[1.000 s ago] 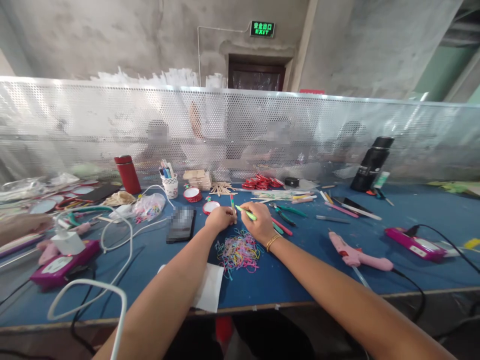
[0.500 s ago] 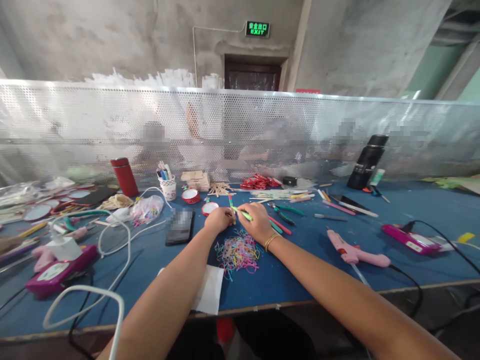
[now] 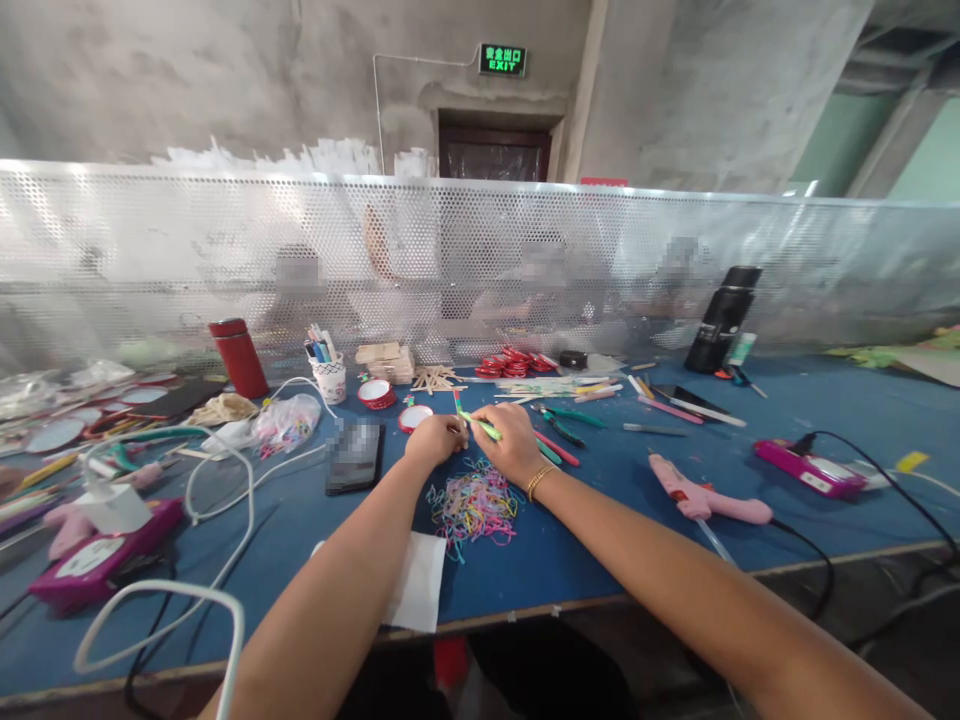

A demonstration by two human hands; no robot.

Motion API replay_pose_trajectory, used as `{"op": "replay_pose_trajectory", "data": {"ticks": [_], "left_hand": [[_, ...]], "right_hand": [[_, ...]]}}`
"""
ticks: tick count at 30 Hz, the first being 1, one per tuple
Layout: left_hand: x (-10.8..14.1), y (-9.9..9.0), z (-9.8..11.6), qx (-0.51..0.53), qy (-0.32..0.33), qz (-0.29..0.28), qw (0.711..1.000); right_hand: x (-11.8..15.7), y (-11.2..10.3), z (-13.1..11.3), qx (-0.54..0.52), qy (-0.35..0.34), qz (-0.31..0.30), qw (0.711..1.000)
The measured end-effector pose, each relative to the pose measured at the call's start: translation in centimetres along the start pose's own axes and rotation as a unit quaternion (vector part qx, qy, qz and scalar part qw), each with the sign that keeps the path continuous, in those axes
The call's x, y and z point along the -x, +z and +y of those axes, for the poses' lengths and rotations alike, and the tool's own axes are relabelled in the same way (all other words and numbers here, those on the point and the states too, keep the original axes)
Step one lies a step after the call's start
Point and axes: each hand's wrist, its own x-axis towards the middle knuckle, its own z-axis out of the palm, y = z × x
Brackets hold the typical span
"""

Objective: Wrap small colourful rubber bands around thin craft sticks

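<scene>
While pinching a stick (image 3: 457, 400) upright in the left hand (image 3: 437, 440), holding a green pen (image 3: 489, 430) at its side in the right hand (image 3: 511, 442); coloured red and green at the stick's top, pale below, so seemingly only part done; holding both beyond a tangled heap of thin strings (image 3: 476, 505) on the smooth blue desk (image 3: 600, 545).
</scene>
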Motion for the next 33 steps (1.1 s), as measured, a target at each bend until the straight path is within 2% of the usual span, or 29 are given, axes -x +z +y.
{"op": "replay_pose_trajectory", "data": {"ticks": [5,12,21,33], "left_hand": [[-0.15,0.08,-0.26,0.01,-0.006,-0.003,1.0],[-0.13,0.02,-0.07,0.004,-0.003,0.0,1.0],[-0.74,0.35,-0.76,0.041,0.004,-0.018,0.999],[-0.47,0.23,-0.25,0.033,-0.027,-0.012,0.999]], "right_hand": [[0.07,-0.13,0.17,-0.002,0.013,0.023,1.0],[-0.02,-0.02,-0.08,-0.004,-0.006,0.002,1.0],[-0.01,-0.16,0.41,0.0,0.004,0.011,1.0],[-0.04,-0.13,0.37,-0.001,0.0,0.011,1.0]]}}
